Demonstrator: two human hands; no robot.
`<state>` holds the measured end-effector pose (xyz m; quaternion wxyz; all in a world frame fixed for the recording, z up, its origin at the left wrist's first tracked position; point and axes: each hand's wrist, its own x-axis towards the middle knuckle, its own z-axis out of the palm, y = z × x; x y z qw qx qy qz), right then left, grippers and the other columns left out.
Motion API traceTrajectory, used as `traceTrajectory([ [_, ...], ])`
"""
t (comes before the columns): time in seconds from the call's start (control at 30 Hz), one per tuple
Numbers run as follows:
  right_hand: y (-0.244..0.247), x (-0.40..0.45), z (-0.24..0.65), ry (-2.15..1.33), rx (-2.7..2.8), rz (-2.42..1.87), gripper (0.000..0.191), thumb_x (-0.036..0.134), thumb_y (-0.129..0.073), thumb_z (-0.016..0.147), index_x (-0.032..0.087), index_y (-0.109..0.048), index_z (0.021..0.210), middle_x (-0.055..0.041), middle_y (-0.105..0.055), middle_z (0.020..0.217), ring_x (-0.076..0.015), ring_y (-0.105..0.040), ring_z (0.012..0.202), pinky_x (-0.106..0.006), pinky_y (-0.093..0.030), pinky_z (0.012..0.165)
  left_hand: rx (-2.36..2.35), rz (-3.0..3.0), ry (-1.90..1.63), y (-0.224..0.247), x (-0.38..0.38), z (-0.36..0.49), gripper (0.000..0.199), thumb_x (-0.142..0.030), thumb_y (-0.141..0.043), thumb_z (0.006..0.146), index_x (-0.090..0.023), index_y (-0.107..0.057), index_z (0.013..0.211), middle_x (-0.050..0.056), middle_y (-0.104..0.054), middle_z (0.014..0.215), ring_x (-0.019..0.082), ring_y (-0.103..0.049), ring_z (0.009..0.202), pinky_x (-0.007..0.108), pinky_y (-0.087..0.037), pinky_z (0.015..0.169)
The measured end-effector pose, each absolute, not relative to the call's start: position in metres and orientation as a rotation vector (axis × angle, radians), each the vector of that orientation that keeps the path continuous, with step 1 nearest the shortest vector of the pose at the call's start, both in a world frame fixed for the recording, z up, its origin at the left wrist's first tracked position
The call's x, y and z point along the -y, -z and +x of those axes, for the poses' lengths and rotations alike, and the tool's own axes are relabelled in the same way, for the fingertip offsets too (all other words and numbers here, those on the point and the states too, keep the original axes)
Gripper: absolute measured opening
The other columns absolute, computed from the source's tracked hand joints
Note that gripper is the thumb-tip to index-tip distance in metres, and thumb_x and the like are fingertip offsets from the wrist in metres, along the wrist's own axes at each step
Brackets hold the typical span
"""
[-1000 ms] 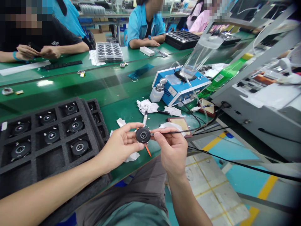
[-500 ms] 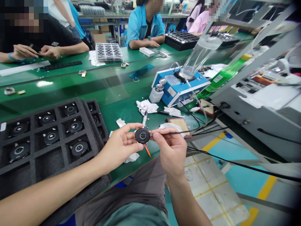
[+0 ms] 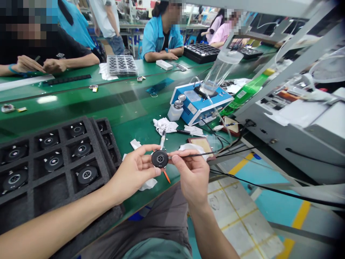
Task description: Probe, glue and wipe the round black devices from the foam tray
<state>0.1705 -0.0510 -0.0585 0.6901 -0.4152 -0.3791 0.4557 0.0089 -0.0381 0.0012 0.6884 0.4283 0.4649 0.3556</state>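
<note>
In the head view my left hand (image 3: 129, 171) pinches a round black watch case (image 3: 160, 159) by its left side. Its face toward me has a ring and small metal dots at the centre. Opposite it, my right hand (image 3: 193, 176) is closed on the end of a black cable (image 3: 201, 154), which meets the case's right edge; whether the tip is plugged in, I cannot tell. Behind the case lie a syringe-like clear tube (image 3: 163, 138) and an orange-tipped stick (image 3: 167, 177), both partly hidden. At left, a dark foam tray (image 3: 29, 187) holds several similar round cases.
Past my hands stand a blue box-shaped device (image 3: 205, 104) with a clear cylinder, a white pump bottle (image 3: 175, 110), crumpled tissue (image 3: 165, 126) and a green bottle (image 3: 245, 94). Co-workers sit across the green bench (image 3: 107, 104). A grey metal machine (image 3: 296, 144) borders the right.
The camera view has shifted slightly, so the bench things appear a little to the left. Both hands keep the same hold on the watch case and cable. Another person shows in the background.
</note>
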Motion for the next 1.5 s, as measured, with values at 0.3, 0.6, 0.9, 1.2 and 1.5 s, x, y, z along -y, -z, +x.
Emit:
traceTrajectory([
  [0.3, 0.0585, 0.0514, 0.171, -1.021, 0.851, -0.935, 0.016, 0.025, -0.081, 0.083, 0.023, -0.065, 0.088, -0.0012, -0.08, 0.086, -0.0196, -0.079, 0.083, -0.034, -0.066, 0.077, -1.034, 0.97, -0.799, -0.0002, 0.0388, 0.0078, 0.058, -0.011, -0.085, 0.072, -0.018, -0.061, 0.124, 0.008, -0.081, 0.106, 0.021, -0.078, 0.091, 0.034, -0.058, 0.089],
  [0.6, 0.0607, 0.052, 0.1712, -1.015, 0.849, -0.937, 0.015, 0.025, -0.081, 0.083, 0.023, -0.066, 0.088, -0.0015, -0.08, 0.086, -0.0188, -0.079, 0.082, -0.033, -0.066, 0.075, -1.047, 0.966, -0.799, -0.0006, 0.0379, 0.0098, 0.059, -0.01, -0.085, 0.07, -0.018, -0.061, 0.123, 0.006, -0.081, 0.1, 0.019, -0.078, 0.087, 0.032, -0.059, 0.087],
  [0.9, 0.0607, 0.052, 0.1712, -1.017, 0.845, -0.929, 0.015, 0.023, -0.081, 0.083, 0.023, -0.067, 0.087, -0.0014, -0.08, 0.086, -0.0187, -0.079, 0.081, -0.032, -0.066, 0.075, -1.03, 0.965, -0.8, 0.0008, 0.0387, 0.0091, 0.058, -0.011, -0.085, 0.071, -0.019, -0.061, 0.124, 0.006, -0.081, 0.103, 0.018, -0.077, 0.089, 0.032, -0.059, 0.089],
  [1.2, 0.0621, 0.0517, 0.1712, -1.013, 0.846, -0.894, 0.013, 0.02, -0.081, 0.084, 0.023, -0.069, 0.088, -0.0001, -0.08, 0.087, -0.0167, -0.079, 0.081, -0.029, -0.066, 0.075, -1.043, 0.973, -0.787, 0.0, 0.0383, 0.009, 0.06, -0.011, -0.084, 0.071, -0.018, -0.059, 0.125, 0.006, -0.081, 0.102, 0.018, -0.077, 0.088, 0.031, -0.059, 0.087],
  [1.5, 0.062, 0.0515, 0.1711, -0.994, 0.845, -0.892, 0.013, 0.02, -0.082, 0.083, 0.022, -0.07, 0.088, -0.0006, -0.08, 0.087, -0.0169, -0.079, 0.082, -0.028, -0.066, 0.073, -1.047, 0.961, -0.789, -0.0018, 0.0384, 0.0101, 0.06, -0.009, -0.084, 0.07, -0.017, -0.06, 0.124, 0.005, -0.081, 0.099, 0.016, -0.077, 0.085, 0.028, -0.058, 0.084],
])
